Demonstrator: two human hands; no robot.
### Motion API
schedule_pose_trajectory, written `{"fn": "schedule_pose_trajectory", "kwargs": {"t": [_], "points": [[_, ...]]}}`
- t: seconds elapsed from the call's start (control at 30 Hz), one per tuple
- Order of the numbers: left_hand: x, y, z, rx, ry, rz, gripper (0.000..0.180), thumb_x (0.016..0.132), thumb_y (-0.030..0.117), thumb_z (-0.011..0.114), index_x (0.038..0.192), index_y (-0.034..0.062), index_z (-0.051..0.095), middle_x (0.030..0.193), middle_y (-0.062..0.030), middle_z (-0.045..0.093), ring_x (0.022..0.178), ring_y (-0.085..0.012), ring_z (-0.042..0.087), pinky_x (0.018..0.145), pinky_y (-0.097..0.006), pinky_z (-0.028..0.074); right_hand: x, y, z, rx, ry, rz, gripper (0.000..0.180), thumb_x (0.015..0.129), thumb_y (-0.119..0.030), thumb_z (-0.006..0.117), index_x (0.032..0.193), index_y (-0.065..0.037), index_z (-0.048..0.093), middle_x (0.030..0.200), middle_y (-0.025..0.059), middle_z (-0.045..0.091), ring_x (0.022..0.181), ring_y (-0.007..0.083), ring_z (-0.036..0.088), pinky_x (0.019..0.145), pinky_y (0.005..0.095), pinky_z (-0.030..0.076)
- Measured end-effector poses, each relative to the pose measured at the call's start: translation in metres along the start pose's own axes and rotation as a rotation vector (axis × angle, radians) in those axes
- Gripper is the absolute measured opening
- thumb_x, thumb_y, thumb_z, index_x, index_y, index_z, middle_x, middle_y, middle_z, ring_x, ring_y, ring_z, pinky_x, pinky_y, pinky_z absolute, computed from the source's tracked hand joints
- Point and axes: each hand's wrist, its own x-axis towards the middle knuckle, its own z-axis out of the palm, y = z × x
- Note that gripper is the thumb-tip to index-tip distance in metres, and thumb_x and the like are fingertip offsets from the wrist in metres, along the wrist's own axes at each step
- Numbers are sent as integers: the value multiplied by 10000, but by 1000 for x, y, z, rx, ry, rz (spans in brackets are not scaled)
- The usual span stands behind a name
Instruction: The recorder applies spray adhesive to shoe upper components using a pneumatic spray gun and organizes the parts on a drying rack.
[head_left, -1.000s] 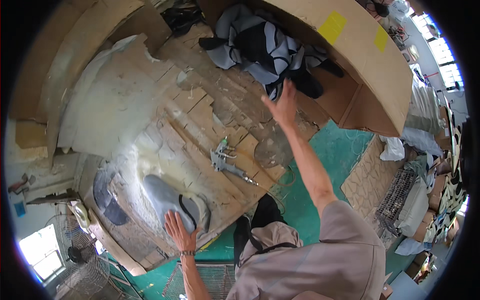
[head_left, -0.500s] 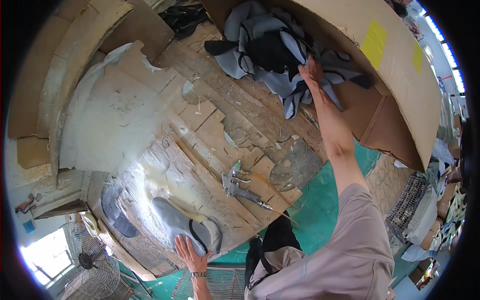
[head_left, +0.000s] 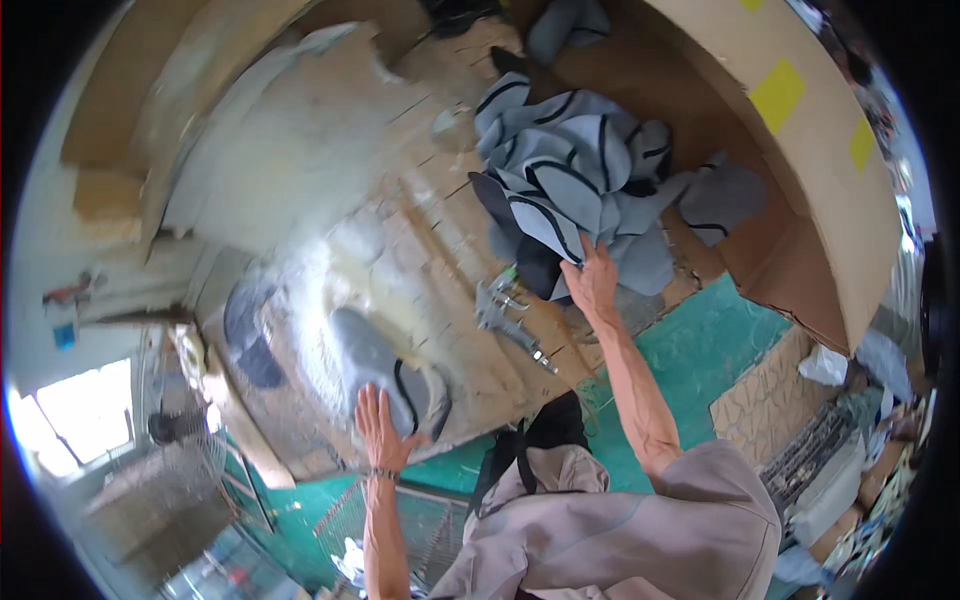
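Note:
My left hand (head_left: 381, 430) lies flat with its fingers spread on the near end of a grey shoe-shaped piece with a black stripe (head_left: 370, 365), near the table's front edge. My right hand (head_left: 597, 283) is closed on the edge of a light grey fabric piece with black trim (head_left: 545, 224). That piece belongs to a loose heap of similar pieces (head_left: 590, 160) at the mouth of the cardboard box. Between my hands rests a metal spray gun (head_left: 510, 318) with a green tip and a hose.
The large cardboard box (head_left: 840, 200) with yellow tape stands open at the right. The worn cardboard-covered table (head_left: 300, 170) has pale dried residue. A dark grey piece (head_left: 250, 335) lies at its left side. Green floor (head_left: 700, 330) shows below, and a wire rack (head_left: 430, 520) stands near me.
The heap of grey pieces has come out of the box toward me, along with my right hand. My left hand stays on the grey piece. The view has shifted.

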Motion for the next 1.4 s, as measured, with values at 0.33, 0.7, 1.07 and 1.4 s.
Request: {"fn": "schedule_pose_trajectory", "kwargs": {"t": [0.33, 0.7, 1.07, 1.4], "points": [[-10, -23, -1, -310, 234, 33, 1152, 776, 808, 636, 1635, 105, 328, 1717, -157, 252, 1608, -353, 156, 1281, -521, 119, -128, -169, -43, -267, -48, -442, 478, 857, -225, 734, 1308, -71, 698, 1496, 320, 511, 1227, 481, 621, 1023, 486, 529], [-61, 0, 1, -2338, 690, -266, 579, 1066, 442, 574, 1465, 28, 507, 1440, -121, 611, 1325, -279, 580, 1131, -484, 458, -336, -248, 42, -179, -436, -873, 835, 799, -344, 841, 1484, -24, 486, 1486, 284, 499, 1341, 429, 524, 1092, 476, 458], [-115, -44, 25, -2860, 356, -388, 501, 1091, 434, 514, 1479, 118, 539, 1482, -66, 609, 1368, -296, 555, 1177, -523, 409, -373, -220, 103, 1388, -607, 783, 681, 1011, -627, 528, 1383, -56, 549, 1304, 104, 663, 1166, 319, 656, 1044, 482, 489], [-78, -112, 144, -2063, 685, -789, 359, 1020, 346, 679, 1284, 104, 666, 1125, -61, 729, 962, -208, 701, 709, -377, 598, -325, -162, 152, 786, -358, 504, 131, 970, -228, 699, 934, -103, 710, 776, -4, 666, 692, 165, 655, 656, 367, 532]]}}
